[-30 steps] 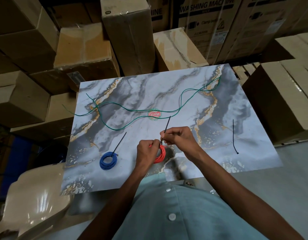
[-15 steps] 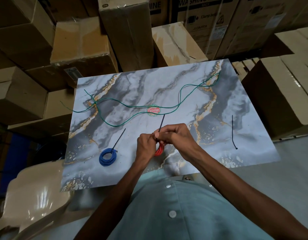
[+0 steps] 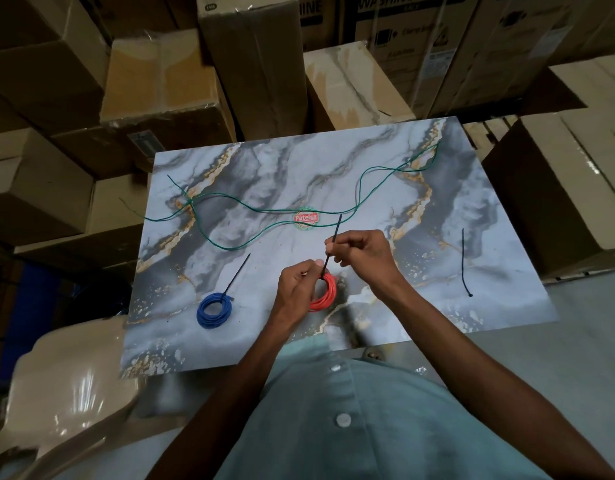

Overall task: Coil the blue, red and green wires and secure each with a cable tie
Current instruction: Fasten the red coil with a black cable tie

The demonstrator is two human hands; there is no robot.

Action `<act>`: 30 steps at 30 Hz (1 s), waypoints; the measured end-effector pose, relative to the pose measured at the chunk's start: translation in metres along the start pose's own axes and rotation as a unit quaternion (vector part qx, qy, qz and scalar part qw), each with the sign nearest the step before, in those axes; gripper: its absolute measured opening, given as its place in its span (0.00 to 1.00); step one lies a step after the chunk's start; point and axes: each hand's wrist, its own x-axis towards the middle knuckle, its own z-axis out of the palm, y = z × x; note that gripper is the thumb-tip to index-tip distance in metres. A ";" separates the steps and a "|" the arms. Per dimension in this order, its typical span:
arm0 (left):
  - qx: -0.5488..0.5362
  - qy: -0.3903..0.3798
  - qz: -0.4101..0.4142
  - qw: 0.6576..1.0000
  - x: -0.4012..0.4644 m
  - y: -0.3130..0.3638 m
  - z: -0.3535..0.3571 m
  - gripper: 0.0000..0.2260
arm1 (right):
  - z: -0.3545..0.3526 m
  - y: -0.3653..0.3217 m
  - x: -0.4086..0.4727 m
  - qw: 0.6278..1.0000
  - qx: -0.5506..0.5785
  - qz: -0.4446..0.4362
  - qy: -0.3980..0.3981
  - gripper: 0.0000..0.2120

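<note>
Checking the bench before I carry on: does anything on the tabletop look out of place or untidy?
Only the green wire stands out: it sprawls uncoiled across the far half of the marble tabletop, one end hanging over the left edge. The blue coil is tied, the red coil is in hand, and a spare cable tie lies at right.

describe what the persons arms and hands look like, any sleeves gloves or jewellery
Both forearms are bare up to the frame's edge, with no sleeve in sight. The left hand and right hand wear no gloves, and no rings, watch or bracelet show. The person wears a pale green buttoned shirt.
</note>
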 end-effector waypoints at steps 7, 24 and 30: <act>0.011 -0.024 0.014 1.000 -0.004 -0.002 0.003 0.16 | 0.004 0.009 0.001 0.999 -0.012 -0.002 0.032 0.04; 0.029 0.051 -0.029 0.998 -0.007 -0.005 -0.001 0.13 | 0.005 0.004 -0.005 0.991 0.054 0.086 -0.089 0.05; 0.062 0.043 -0.006 0.997 -0.001 -0.011 -0.001 0.16 | 0.013 0.012 -0.004 0.991 0.088 0.090 -0.038 0.06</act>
